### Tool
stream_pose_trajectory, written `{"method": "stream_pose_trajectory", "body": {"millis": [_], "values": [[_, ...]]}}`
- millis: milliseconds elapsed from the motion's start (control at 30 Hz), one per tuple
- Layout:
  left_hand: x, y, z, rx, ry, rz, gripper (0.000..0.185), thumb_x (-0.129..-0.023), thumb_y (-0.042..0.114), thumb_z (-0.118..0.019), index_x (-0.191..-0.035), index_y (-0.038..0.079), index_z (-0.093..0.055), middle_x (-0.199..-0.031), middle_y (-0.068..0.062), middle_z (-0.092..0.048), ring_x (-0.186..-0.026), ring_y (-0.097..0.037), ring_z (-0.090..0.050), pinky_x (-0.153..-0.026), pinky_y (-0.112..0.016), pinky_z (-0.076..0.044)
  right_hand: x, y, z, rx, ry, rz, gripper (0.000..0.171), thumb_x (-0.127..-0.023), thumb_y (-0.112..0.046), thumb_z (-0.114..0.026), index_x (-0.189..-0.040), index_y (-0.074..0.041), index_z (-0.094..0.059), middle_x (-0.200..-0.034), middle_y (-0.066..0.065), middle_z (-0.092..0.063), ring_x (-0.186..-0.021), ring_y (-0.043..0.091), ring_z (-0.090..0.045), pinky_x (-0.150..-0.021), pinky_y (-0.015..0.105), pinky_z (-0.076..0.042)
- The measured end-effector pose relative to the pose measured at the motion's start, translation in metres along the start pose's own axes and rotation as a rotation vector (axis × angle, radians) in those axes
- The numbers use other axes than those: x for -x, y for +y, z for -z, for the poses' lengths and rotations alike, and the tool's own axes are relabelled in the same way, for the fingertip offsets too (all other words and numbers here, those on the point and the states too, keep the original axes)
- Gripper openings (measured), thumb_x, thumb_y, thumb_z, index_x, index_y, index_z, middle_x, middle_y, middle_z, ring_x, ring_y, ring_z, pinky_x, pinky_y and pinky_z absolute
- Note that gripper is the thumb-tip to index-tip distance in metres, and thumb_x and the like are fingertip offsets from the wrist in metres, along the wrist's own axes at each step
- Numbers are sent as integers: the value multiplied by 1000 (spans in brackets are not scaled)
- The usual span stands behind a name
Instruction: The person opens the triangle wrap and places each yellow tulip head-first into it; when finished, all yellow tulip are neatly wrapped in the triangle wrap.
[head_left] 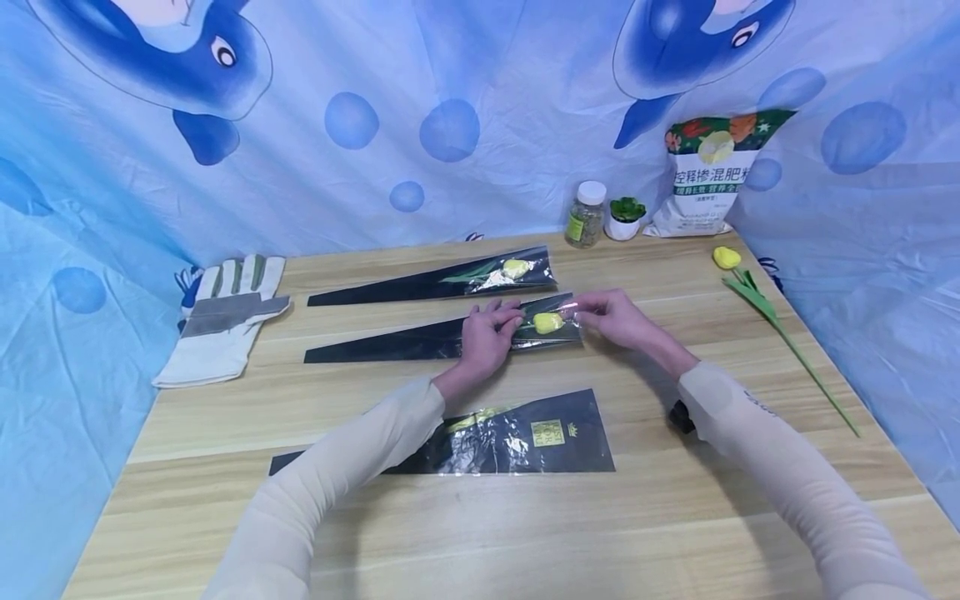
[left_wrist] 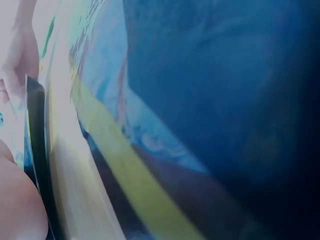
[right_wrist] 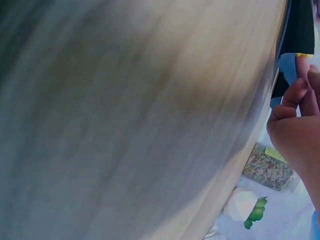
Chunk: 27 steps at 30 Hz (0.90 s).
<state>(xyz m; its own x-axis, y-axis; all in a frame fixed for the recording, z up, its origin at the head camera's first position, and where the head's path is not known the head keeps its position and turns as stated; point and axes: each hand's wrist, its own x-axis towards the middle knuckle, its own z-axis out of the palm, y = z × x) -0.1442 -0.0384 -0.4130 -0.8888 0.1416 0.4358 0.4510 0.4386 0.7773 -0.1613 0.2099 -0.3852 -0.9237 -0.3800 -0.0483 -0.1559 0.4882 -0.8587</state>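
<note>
Three black flower sleeves lie on the wooden table [head_left: 675,517]. The middle sleeve [head_left: 420,340] holds a yellow tulip [head_left: 547,322] near its clear wide end. My left hand [head_left: 487,333] lies on this sleeve just left of the bloom, fingers fairly straight and pressing it down. My right hand [head_left: 611,317] pinches the clear rim at the sleeve's mouth, its curled fingers [right_wrist: 295,100] showing beside the black film [right_wrist: 300,25]. The left wrist view shows the sleeve's black edge [left_wrist: 36,130] and the right hand [left_wrist: 20,55] beyond it.
The far sleeve [head_left: 442,283] holds another yellow tulip; the near sleeve [head_left: 517,437] has a gold label. A loose tulip [head_left: 757,300] lies at the right edge. A work glove [head_left: 225,317] is left; a jar [head_left: 587,215], small potted plant [head_left: 626,218] and fertilizer bag [head_left: 708,175] stand behind.
</note>
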Motion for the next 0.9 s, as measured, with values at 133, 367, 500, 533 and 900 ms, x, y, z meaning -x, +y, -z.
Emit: {"method": "stream_pose_trajectory", "body": {"millis": [133,367,500,533,900], "values": [[0,1,-2,-4,7,8,11,-86,-1,-75,-97,-2,-77,-116,-15,-70,-123,-45,-56,-114,-61,-22,-1,2,1,-35,-49,-40,28,-101,-1,-55,-125,-4,-68,-128,13,-66,-80,14,-57,-79,30,-51],[0,1,-4,-22,18,10,11,-86,0,-76,-96,-2,-77,-115,-13,-70,-122,-42,-57,-114,-60,-25,0,5,5,-44,-66,-75,31,-103,-8,-54,-132,-6,-64,-133,15,-62,-102,28,-60,-94,44,-49],[0,2,-6,-21,8,26,11,-86,2,-76,-97,-2,-77,-115,-13,-70,-123,-41,-56,-114,-59,-25,13,8,19,-52,-9,-141,36,-100,-20,-62,-135,-9,-62,-129,12,-64,-89,27,-59,-79,36,-52],[0,2,-7,-20,7,29,11,-86,2,-76,-97,-2,-77,-115,-13,-70,-123,-41,-56,-114,-58,-25,19,9,24,-50,10,-154,39,-99,-22,-64,-135,-9,-61,-129,11,-64,-96,25,-60,-81,34,-52],[-1,1,-3,-46,-4,32,9,-88,3,-75,-96,-1,-77,-116,-14,-70,-124,-43,-55,-114,-59,-26,123,40,105,173,419,-86,31,-94,-10,-71,-116,11,-65,-95,2,-75,-78,-6,-61,-61,14,-50]]}}
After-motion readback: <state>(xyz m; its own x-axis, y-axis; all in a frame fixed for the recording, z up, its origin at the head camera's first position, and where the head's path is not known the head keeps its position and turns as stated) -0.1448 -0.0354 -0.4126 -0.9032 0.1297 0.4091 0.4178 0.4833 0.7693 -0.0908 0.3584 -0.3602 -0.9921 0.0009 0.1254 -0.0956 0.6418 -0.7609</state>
